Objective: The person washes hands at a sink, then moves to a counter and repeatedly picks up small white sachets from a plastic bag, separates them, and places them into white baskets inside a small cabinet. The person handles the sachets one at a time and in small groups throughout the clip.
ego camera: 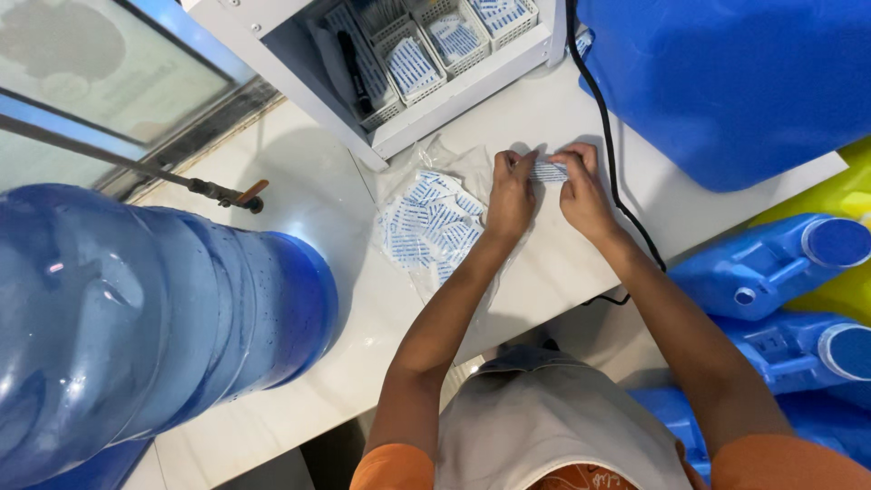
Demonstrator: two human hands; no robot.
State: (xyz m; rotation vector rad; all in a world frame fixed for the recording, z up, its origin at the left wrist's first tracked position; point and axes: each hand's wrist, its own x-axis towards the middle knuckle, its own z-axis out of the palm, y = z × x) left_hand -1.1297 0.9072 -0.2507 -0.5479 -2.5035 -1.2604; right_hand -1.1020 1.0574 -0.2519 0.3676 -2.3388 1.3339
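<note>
My left hand [511, 192] and my right hand [583, 189] together pinch a small white-and-blue printed label strip [548, 171] between their fingertips, just above the white counter [562, 109]. To the left of my left hand lies a clear plastic bag [431, 222] spread open with several of the same blue-and-white labels piled on it.
A big blue water jug [136, 308] lies on the counter at the left. A white shelf unit [399, 63] at the back holds baskets of labels. A large blue container [735, 82] stands at the right, a black cable [610, 154] runs beside it, and blue jerrycans [771, 263] lie below.
</note>
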